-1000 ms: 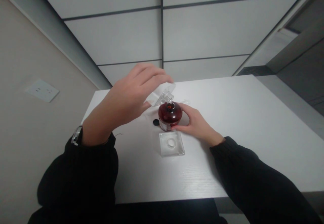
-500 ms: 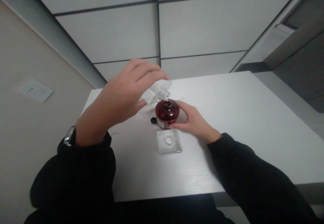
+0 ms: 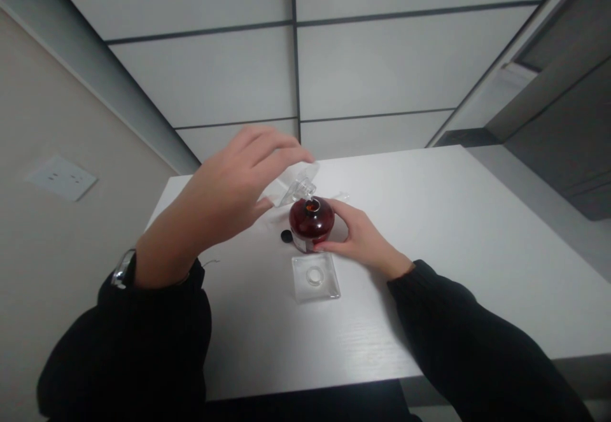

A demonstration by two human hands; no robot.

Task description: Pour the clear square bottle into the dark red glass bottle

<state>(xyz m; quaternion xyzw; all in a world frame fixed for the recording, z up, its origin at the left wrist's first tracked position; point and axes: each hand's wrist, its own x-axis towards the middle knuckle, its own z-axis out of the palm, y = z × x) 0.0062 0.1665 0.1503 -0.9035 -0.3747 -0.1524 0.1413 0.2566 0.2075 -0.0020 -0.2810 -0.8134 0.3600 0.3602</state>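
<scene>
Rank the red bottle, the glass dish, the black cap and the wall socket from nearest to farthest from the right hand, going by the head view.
From the right hand:
1. Red glass bottle: touching, held against the hand, to its left.
2. Square glass dish: on the table, just in front of the bottle.
3. Black cap: on the table, left of the bottle.
4. Wall socket plate: on the wall, far left.

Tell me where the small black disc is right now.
In the head view, the small black disc lies on the white table, just left of the dark red glass bottle, below the left hand and up-left of the clear square glass plate.
</scene>
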